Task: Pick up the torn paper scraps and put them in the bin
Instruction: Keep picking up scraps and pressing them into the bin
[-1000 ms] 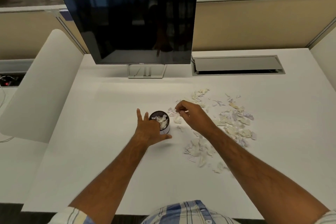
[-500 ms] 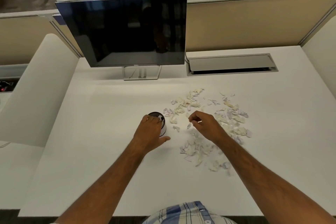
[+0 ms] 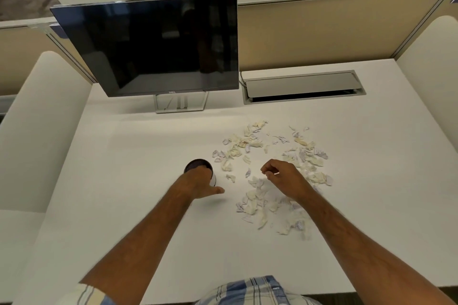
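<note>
Paper scraps on desk; L hand grips bin, R hand pinches scrap.

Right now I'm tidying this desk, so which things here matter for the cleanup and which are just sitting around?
Job: scraps, bin, left hand over the bin, right hand above the scraps.

Lying about: monitor, cable tray, desk.

Paper scraps: torn, crumpled, cream and white, scattered loose on the white desk | Bin: small dark round cup, upright, just left of the scraps
</note>
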